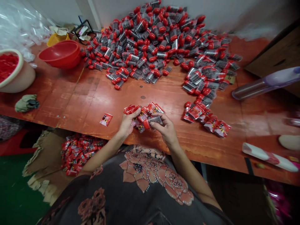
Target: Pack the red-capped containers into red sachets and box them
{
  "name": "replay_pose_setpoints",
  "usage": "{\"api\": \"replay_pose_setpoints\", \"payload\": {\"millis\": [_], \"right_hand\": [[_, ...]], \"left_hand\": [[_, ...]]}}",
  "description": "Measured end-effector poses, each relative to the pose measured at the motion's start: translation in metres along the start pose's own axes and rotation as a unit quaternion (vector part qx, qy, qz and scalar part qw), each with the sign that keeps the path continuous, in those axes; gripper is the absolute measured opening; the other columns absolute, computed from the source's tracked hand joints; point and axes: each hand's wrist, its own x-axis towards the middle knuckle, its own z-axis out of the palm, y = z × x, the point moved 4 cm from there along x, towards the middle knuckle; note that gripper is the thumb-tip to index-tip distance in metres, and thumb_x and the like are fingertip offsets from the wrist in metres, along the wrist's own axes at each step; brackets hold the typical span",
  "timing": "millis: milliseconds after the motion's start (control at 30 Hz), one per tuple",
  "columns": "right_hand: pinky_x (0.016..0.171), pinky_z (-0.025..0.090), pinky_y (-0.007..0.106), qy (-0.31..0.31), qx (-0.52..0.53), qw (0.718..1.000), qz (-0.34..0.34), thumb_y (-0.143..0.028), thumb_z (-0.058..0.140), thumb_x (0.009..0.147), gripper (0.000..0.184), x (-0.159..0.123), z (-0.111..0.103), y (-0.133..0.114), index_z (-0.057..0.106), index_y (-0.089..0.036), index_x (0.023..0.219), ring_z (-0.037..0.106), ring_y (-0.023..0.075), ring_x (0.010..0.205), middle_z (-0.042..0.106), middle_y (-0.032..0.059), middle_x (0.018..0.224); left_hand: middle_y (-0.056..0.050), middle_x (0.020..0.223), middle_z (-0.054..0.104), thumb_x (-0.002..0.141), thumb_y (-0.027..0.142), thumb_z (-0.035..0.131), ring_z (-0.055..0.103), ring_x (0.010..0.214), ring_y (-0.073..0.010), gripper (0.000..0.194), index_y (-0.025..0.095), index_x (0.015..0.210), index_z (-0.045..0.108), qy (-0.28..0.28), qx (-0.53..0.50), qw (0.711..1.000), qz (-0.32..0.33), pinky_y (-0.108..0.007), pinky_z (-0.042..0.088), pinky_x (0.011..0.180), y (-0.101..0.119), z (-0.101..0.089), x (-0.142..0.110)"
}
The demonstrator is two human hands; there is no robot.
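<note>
My left hand (127, 123) is closed on a bunch of small red packets (150, 110) at the near edge of the red wooden table (77, 100). My right hand (164, 128) pinches a small clear tube with a red cap (152, 120) and holds it against those packets. A large heap of the same red-capped tubes (159, 40) covers the far side of the table. One loose red packet (106, 119) lies to the left of my left hand. More packets and tubes (206, 120) lie to the right of my right hand.
A red bowl (61, 53) and a beige tub of red caps (11, 70) stand at the far left, with a crumpled cloth (27, 103) near them. A cardboard box of red packets (79, 153) sits below the table edge. A purple-capped bottle (264, 84) lies at the right.
</note>
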Motion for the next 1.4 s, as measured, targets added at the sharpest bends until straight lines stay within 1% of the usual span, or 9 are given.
{"api": "replay_pose_setpoints", "payload": {"millis": [200,367,500,667,900,1033,1200,1300,1400], "right_hand": [[0.066,0.055,0.033,0.027,0.035,0.999,-0.006,-0.033,0.072,0.075,0.031,0.0,0.001,0.003,0.061,-0.028,0.103,0.06,0.0139,0.068,0.066,-0.0011,0.088],[0.069,0.059,0.036,0.056,0.046,0.997,-0.005,-0.034,0.069,0.075,0.03,-0.002,0.005,0.01,0.056,-0.028,0.101,0.064,0.0175,0.078,0.065,0.0015,0.096],[0.071,0.061,0.038,0.054,0.047,0.997,0.005,-0.035,0.066,0.078,0.028,-0.005,0.01,0.016,0.051,-0.028,0.1,0.066,0.0188,0.082,0.064,0.0022,0.097],[0.076,0.062,0.04,0.063,0.088,0.994,0.021,-0.034,0.071,0.074,0.029,-0.008,0.016,0.023,0.05,-0.027,0.093,0.067,0.0181,0.08,0.065,0.0016,0.095],[0.082,0.06,0.041,0.075,0.12,0.99,0.013,-0.034,0.071,0.074,0.029,-0.011,0.025,0.029,0.05,-0.029,0.094,0.067,0.0187,0.089,0.065,0.0011,0.1],[0.085,0.057,0.038,0.081,0.078,0.993,-0.022,-0.032,0.073,0.074,0.026,-0.012,0.026,0.028,0.056,-0.028,0.093,0.066,0.0173,0.088,0.066,-0.0002,0.096],[0.076,0.054,0.032,0.11,-0.013,0.989,-0.097,-0.03,0.075,0.075,0.021,-0.015,0.024,0.025,0.062,-0.026,0.091,0.062,0.0148,0.079,0.065,-0.0023,0.086],[0.079,0.053,0.035,0.109,-0.086,0.979,-0.151,-0.029,0.07,0.081,0.029,-0.018,0.024,0.022,0.063,-0.028,0.109,0.061,0.0164,0.083,0.064,-0.0003,0.092],[0.086,0.053,0.039,0.045,-0.159,0.968,-0.187,-0.027,0.061,0.089,0.045,-0.018,0.027,0.019,0.054,-0.037,0.132,0.061,0.0196,0.096,0.061,0.0031,0.105]], "left_hand": [[-0.002,0.074,0.071,0.058,0.03,0.088,0.065,0.065,-0.016,0.028,0.017,0.076,0.07,-0.02,0.023,1.0,-0.008,-0.031,0.052,0.065,-0.001,-0.002,-0.002],[-0.003,0.077,0.073,0.055,0.028,0.088,0.067,0.065,-0.0182,0.032,0.017,0.081,0.072,-0.027,0.031,0.999,-0.027,-0.032,0.053,0.064,-0.003,-0.006,-0.005],[-0.004,0.08,0.074,0.055,0.026,0.088,0.068,0.066,-0.0183,0.033,0.018,0.083,0.073,-0.033,0.046,0.998,-0.033,-0.032,0.054,0.064,-0.004,-0.01,-0.008],[-0.004,0.082,0.074,0.057,0.025,0.087,0.066,0.069,-0.017,0.028,0.019,0.081,0.073,-0.044,0.074,0.996,-0.006,-0.032,0.055,0.067,0.0,-0.013,-0.013],[-0.003,0.083,0.074,0.057,0.019,0.086,0.066,0.075,-0.0175,0.026,0.021,0.079,0.073,-0.071,0.127,0.989,0.04,-0.031,0.052,0.074,0.002,-0.014,-0.016],[-0.004,0.084,0.074,0.056,0.019,0.085,0.065,0.072,-0.0179,0.031,0.02,0.085,0.073,-0.058,0.126,0.989,0.05,-0.03,0.051,0.067,0.004,-0.016,-0.018],[-0.002,0.078,0.072,0.057,0.019,0.085,0.061,0.063,-0.0144,0.033,0.021,0.087,0.072,-0.036,0.133,0.989,0.058,-0.026,0.049,0.057,0.003,-0.017,-0.023],[-0.001,0.081,0.072,0.055,0.019,0.086,0.063,0.063,-0.0145,0.042,0.021,0.093,0.071,-0.041,0.133,0.989,0.046,-0.026,0.05,0.057,0.001,-0.017,-0.024],[-0.002,0.084,0.073,0.054,0.02,0.087,0.064,0.065,-0.0147,0.046,0.02,0.097,0.07,-0.059,0.133,0.989,0.029,-0.026,0.05,0.056,0.001,-0.019,-0.022]]}}
